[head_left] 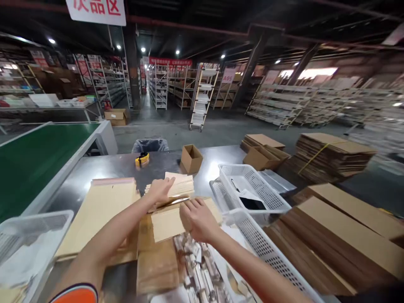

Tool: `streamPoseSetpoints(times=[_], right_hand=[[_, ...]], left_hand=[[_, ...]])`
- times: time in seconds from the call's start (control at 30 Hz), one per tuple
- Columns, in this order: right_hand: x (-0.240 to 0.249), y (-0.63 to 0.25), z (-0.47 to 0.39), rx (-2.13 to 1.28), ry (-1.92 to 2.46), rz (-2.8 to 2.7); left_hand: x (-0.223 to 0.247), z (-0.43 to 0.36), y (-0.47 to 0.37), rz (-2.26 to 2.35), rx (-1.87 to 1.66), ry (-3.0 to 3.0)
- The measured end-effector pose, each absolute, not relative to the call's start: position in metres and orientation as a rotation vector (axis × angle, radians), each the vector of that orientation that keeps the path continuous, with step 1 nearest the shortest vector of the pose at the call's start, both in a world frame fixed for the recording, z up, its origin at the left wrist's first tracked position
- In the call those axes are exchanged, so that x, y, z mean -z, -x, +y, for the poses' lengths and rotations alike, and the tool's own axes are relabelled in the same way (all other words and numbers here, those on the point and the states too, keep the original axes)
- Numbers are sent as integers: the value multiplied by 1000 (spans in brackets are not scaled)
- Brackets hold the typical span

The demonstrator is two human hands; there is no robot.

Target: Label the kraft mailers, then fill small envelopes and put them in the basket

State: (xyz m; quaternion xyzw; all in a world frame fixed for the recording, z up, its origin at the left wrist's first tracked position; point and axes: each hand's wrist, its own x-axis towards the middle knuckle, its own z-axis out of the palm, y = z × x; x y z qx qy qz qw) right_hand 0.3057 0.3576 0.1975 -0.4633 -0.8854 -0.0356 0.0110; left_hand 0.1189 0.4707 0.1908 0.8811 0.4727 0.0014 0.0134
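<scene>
Warehouse racks [160, 86] are standing in rows across the upper middle of the frame, with a tiered trolley [203, 99] standing in front of them. Green conveyor belt [47, 147] is running along the left edge, beside the metal table [107, 164] I'm looking over. Cream envelope [167, 224] is sitting at lower centre, just below a smaller envelope stack [181, 185]. Right hand [198, 219] is curling tight around that envelope's top edge, fingers bunched. Left hand [160, 189] is reaching in from the left, resting over the stack, thumb side toward the right; its fingertips are partly hiding, so can't tell whether it's pinching anything. Brown sheet [158, 269] is lying below the hands; small white packets [202, 277] are piling up at bottom centre. Bigger envelope pile [104, 206] is lying left of centre, near a white basket [67, 219] at lower left. Perforated tray [274, 204] right of centre is holding a dark flat object [252, 203]. Open carton [193, 162] is standing mid-frame, and a yellow-and-black item [142, 159], kind unclear, is lying left of it. Flat cardboard [356, 231] is filling the lower right, blurring.
</scene>
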Motion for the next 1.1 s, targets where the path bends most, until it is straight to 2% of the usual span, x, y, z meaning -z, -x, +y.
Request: streamPoseSetpoints(times=[0.17,0.4,0.53,0.77,1.1], right_hand=[[-168,-312,421,36,1606,-2712],[-102,-307,488,-152,1747,-2768],[-90,-298,506,-198,1804,-2764],[-108,-285,514,-280,1746,-2792],[-77,-283,514,-277,1669,-2820]], left_hand=[[-141,543,-146,1303,22,-2797],[-79,585,-147,1161,37,-2762],[-76,599,-138,1160,48,-2753],[-93,607,-120,1109,-24,-2731],[-77,604,-111,1243,-55,-2666]])
